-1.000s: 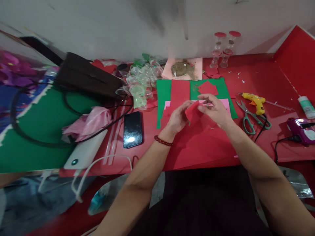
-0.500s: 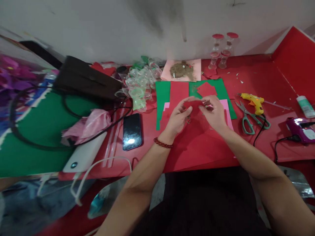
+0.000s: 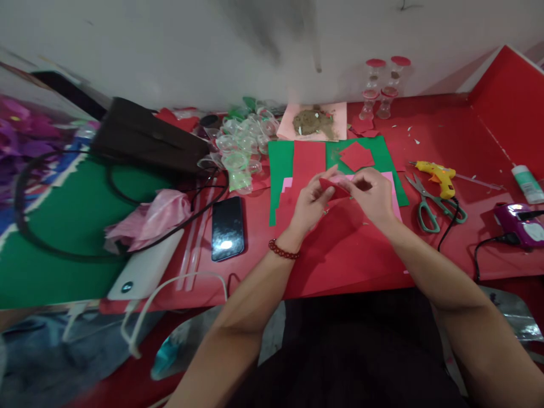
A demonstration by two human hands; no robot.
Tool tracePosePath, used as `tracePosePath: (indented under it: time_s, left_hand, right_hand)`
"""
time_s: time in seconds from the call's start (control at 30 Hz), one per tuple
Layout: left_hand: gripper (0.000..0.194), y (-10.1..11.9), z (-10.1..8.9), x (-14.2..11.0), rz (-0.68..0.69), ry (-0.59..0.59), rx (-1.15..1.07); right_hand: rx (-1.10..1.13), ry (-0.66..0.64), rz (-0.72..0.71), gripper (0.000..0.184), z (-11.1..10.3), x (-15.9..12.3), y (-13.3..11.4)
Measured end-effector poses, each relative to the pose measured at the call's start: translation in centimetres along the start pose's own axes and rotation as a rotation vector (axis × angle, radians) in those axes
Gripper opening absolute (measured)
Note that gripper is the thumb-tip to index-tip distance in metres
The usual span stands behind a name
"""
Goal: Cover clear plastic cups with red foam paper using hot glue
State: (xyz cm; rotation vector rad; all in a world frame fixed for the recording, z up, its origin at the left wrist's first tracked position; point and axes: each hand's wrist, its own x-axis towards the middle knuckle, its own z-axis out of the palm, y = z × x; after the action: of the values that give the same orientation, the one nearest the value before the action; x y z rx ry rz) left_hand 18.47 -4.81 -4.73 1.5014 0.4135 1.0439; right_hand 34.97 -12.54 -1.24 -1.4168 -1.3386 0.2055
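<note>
Head view: a small red paper piece point(image 3: 335, 190) is pinched between the left hand point(image 3: 313, 201) and right hand point(image 3: 373, 197), above a red sheet point(image 3: 340, 249); scissors point(image 3: 426, 194) are seen at three o'clock from it.

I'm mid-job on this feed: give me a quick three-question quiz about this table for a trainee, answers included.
1. True or false: the dark phone lies on the person's left of the scissors.
2. What colour is the piece held between the left hand and right hand?
3. Which lies nearest the yellow glue gun? A phone; B scissors; C purple flowers.

Key: 1 true; 2 red; 3 B.
</note>
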Motion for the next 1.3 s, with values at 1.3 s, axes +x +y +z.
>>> tracePosePath:
  time_s: [1.3]
  left_hand:
    - [0.028, -0.8, 0.6, -0.6, 0.103, 0.141, 0.04]
  right_hand:
    - [-0.303, 0.019, -0.225, 0.021, 0.6, -1.1, 1.0]
